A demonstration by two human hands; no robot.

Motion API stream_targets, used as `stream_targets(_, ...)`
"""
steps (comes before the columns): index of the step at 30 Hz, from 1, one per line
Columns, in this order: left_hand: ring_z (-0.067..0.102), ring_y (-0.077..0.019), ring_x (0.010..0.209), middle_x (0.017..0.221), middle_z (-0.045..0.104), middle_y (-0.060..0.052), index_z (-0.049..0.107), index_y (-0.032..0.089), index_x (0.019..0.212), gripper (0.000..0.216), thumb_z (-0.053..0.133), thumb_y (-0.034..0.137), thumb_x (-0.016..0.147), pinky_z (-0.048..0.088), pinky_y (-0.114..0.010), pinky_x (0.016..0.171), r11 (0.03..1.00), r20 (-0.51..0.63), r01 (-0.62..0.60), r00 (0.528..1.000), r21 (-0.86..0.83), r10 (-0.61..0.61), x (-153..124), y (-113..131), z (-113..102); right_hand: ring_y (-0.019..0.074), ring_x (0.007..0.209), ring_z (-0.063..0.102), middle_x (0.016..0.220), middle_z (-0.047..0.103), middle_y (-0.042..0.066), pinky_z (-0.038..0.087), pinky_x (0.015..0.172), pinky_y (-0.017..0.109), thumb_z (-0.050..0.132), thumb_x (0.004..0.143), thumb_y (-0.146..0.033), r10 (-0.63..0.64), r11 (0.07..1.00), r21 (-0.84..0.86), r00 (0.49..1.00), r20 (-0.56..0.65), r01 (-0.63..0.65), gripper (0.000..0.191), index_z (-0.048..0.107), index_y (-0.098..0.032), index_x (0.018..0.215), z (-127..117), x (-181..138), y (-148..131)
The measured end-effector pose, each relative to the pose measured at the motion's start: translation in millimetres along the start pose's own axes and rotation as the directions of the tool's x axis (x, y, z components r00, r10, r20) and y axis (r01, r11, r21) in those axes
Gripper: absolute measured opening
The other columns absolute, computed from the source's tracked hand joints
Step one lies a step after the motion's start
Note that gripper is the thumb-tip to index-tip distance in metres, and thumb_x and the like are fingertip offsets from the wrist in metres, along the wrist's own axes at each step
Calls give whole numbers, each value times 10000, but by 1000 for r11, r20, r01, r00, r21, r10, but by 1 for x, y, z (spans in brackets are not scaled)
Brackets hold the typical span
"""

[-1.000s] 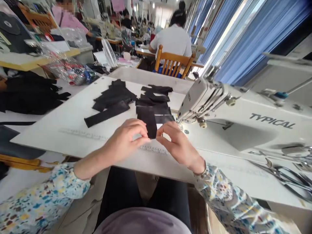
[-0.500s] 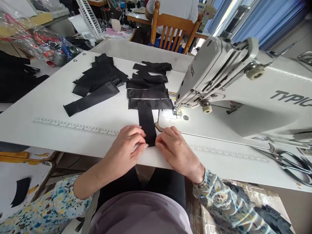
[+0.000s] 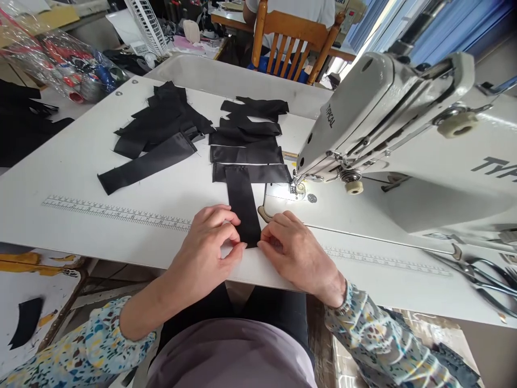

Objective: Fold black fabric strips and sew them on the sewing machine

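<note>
A black fabric strip [image 3: 243, 207] lies lengthwise on the white sewing table [image 3: 133, 237], its far end over another black strip [image 3: 269, 173] set crosswise. My left hand [image 3: 212, 245] pinches the near left corner of the lengthwise strip between thumb and fingers. At the near right corner, my right hand [image 3: 297, 250] has its thumb and fingers closed on the edge. Beyond them several black strips [image 3: 246, 154] lie in a row. To their left is a loose pile of black strips [image 3: 161, 121].
The sewing machine [image 3: 359, 118] stands at the right, its presser foot [image 3: 297, 186] beside the strips. Scissors [image 3: 480, 275] lie at the right edge. A printed ruler scale [image 3: 117, 212] runs along the table front. A person sits beyond a wooden chair [image 3: 297, 37].
The view has shifted slightly, so the machine appears larger and farther right. Both hands stay at the strip's near corners, with little visible movement.
</note>
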State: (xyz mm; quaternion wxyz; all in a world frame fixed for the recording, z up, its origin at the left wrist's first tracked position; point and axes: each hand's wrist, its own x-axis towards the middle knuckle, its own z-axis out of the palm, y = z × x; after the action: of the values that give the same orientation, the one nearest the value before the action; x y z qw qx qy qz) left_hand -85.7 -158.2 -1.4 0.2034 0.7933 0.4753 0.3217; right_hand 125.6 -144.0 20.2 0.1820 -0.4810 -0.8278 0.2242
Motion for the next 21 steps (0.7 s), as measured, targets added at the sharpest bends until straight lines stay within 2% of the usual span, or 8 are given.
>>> stream_targets(13, 546, -290, 1244, 1090, 612, -65, 520, 196, 729, 190, 593, 108, 882, 461, -492, 1041, 1000, -9, 18, 1000, -8, -18, 0, 1, 1, 213, 820, 495, 793, 566, 27, 430, 706, 355, 612, 871, -88, -12, 998, -65, 999, 50, 15, 174, 554, -210, 761, -3, 6, 0)
stream_targets(21, 532, -300, 1267, 1084, 596, -70, 532, 206, 756, 164, 594, 125, 885, 458, -513, 1078, 1000, 24, 24, 999, 16, -24, 2, 1, 1, 202, 801, 478, 783, 559, 17, 413, 689, 347, 607, 850, -72, -28, 995, -90, 998, 49, 32, 196, 530, -216, 741, -1, 7, 1)
